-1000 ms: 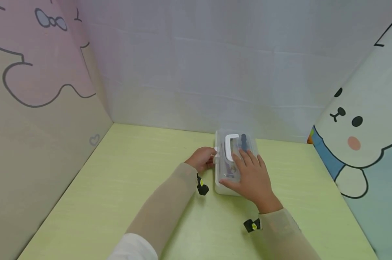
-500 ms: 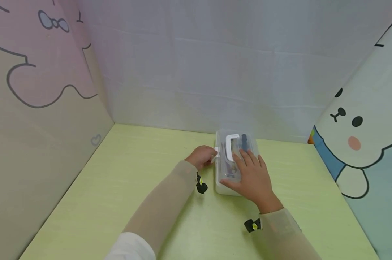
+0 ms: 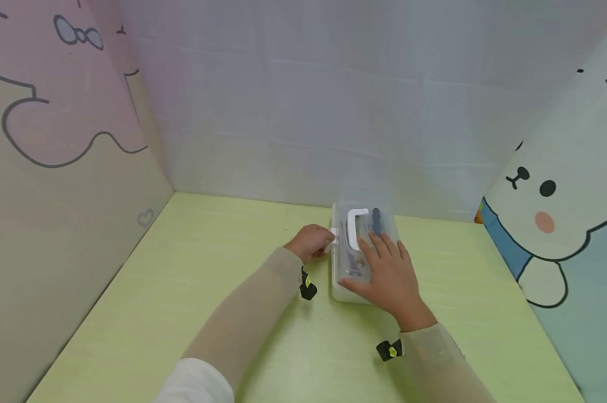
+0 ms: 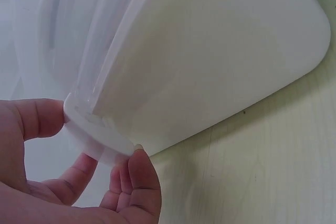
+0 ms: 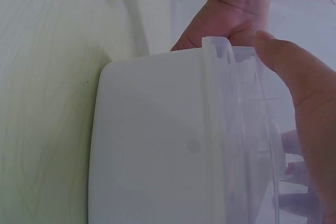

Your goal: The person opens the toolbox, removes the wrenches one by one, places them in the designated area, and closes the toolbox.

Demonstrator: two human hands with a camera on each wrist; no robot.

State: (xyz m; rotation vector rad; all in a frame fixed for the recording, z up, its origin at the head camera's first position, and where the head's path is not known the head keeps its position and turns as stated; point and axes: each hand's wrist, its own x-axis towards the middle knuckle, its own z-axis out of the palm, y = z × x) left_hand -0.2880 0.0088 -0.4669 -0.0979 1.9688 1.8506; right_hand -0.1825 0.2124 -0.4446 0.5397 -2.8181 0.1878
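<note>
A storage box [image 3: 340,288] with a white base and a clear lid [image 3: 353,271] stands near the back of the table. A white handle [image 3: 352,229] lies on the lid, and a dark elongated item [image 3: 376,221] shows through it. My left hand [image 3: 310,242] is at the box's left side and pinches a white latch [image 4: 97,135] between thumb and fingers. In the left wrist view the latch slants outward from the box wall. My right hand [image 3: 391,277] rests on the lid with fingers spread, its thumb [image 5: 286,59] along the near edge.
The pale green-yellow table [image 3: 192,268] extends on both sides of the box. A plain pale wall [image 3: 293,112] rises close behind it. Printed cartoon panels stand at left [image 3: 66,224] and right [image 3: 550,240].
My left hand has shifted slightly up and left at the latch, which now sticks out more from the box side. The right hand and the box have stayed in place.
</note>
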